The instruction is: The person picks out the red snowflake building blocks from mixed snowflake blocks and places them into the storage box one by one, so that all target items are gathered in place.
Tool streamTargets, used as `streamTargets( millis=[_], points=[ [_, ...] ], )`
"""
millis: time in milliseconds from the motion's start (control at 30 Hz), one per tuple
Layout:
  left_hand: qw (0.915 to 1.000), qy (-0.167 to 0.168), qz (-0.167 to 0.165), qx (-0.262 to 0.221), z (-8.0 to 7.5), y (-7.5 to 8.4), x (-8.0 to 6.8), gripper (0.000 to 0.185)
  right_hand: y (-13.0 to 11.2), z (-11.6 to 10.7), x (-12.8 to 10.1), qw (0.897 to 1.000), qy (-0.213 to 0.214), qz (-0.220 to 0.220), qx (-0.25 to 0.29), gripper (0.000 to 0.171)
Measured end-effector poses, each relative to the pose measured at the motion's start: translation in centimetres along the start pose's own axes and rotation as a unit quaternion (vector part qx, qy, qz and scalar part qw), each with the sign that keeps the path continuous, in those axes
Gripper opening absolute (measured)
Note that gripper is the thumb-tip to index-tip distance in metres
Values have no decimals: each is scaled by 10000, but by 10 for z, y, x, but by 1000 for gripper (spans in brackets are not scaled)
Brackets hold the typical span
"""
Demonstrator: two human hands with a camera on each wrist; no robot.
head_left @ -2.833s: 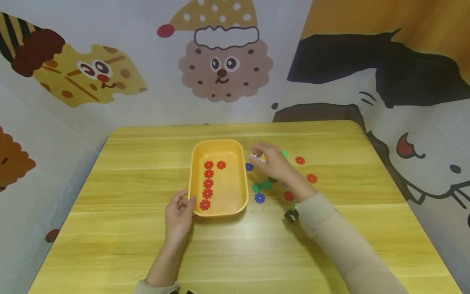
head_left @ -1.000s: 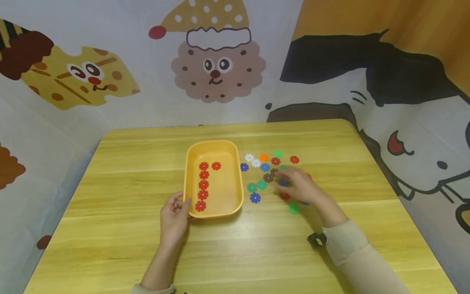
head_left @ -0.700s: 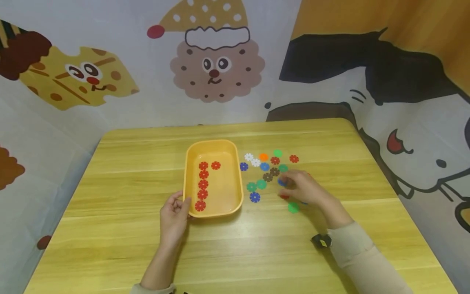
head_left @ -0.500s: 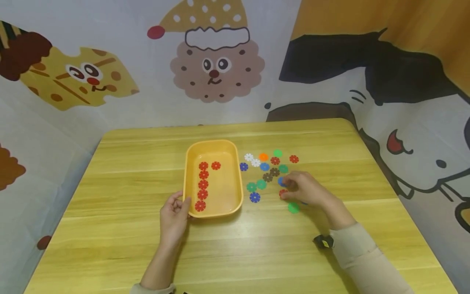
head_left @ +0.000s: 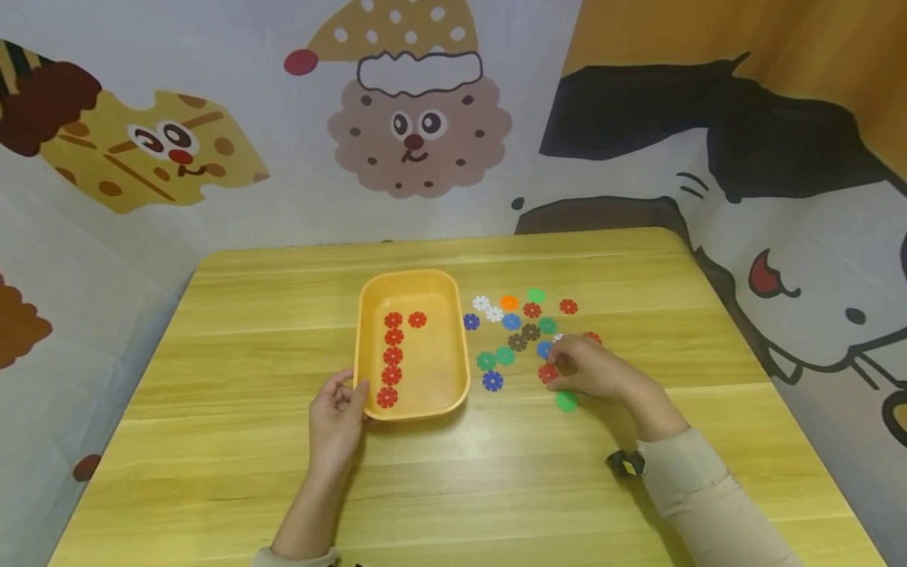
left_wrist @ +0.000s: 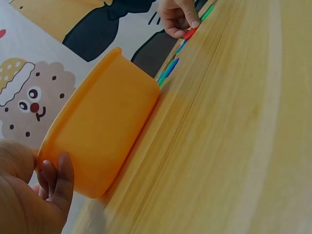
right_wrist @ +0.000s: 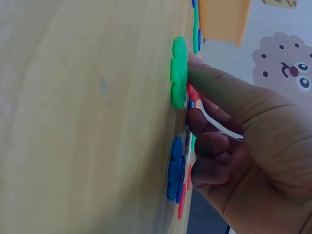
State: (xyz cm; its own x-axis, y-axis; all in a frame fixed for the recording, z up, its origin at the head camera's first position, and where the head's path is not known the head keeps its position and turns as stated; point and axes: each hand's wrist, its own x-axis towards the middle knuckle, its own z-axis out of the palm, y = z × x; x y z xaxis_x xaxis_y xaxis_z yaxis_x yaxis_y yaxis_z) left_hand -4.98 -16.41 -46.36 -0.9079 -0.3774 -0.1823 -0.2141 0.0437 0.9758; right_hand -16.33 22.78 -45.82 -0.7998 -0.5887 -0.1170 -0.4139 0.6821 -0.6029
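My left hand [head_left: 337,417] grips the near left corner of a yellow plastic tray [head_left: 434,411], fingers against its outer wall [left_wrist: 105,122]. Inside the tray, several red snowflake discs [head_left: 393,356] form a column on the left, with one more red disc [head_left: 417,320] beside the top one. To the right of the tray, my right hand [head_left: 591,368] pinches a red snowflake disc [head_left: 548,374] at the table surface between thumb and fingertips. A green disc [right_wrist: 179,73] lies close by the thumb in the right wrist view. A blue disc [head_left: 544,350] sits by the fingertips.
Loose snowflake discs lie scattered between tray and right hand: white [head_left: 481,303], orange [head_left: 509,303], brown [head_left: 518,342], green [head_left: 486,361] and dark blue [head_left: 492,381]. Another red disc [head_left: 568,306] lies farther back. The wooden table [head_left: 269,315] meets a cartoon-printed cloth [head_left: 283,220] behind.
My right hand has moved from above the white discs near the tray towards the right and nearer, and its fingers have closed on a red disc. The left hand stays on the tray.
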Motion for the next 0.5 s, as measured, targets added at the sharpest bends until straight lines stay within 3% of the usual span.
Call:
streamTargets(
  millis=[500],
  points=[
    [10000, 31, 0, 34, 0, 0, 0, 33, 0, -1, 0, 9981, -346, -173, 474, 31]
  ],
)
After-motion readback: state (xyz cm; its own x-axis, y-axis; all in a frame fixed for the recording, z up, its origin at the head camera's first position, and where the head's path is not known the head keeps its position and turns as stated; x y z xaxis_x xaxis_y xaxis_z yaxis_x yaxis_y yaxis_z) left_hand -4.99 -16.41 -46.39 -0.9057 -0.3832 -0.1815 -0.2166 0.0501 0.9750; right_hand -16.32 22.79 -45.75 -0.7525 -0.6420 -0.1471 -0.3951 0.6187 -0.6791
